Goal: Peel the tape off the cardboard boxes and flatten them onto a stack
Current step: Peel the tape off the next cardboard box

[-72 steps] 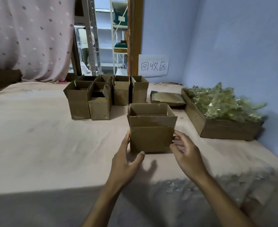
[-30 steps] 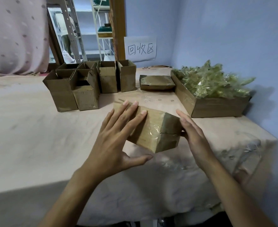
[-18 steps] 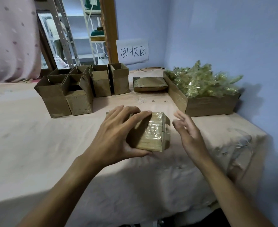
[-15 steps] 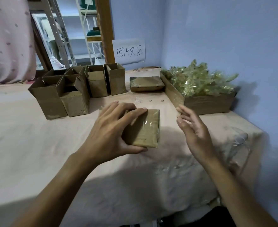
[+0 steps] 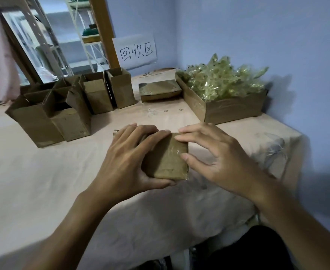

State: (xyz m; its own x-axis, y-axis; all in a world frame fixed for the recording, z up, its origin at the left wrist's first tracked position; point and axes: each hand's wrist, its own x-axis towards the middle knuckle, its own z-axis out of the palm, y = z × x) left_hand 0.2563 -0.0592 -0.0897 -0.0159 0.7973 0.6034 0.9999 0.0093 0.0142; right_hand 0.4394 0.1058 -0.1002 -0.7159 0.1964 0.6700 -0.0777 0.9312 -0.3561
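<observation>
Pale tablecloth (image 5: 43,182) bears a taped box (image 5: 166,162), half hidden by the gripping left hand (image 5: 129,160); right hand (image 5: 218,160) pinches its edge.

Handwritten "回收区" on white paper sign (image 5: 134,51) on wall

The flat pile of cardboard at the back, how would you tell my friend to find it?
Go to the far end of the table, under the paper sign on the blue wall. Between the tall open boxes and the tray heaped with crumpled tape lies the flat pile. It is low and flat, while its neighbours stand open-topped.
</observation>
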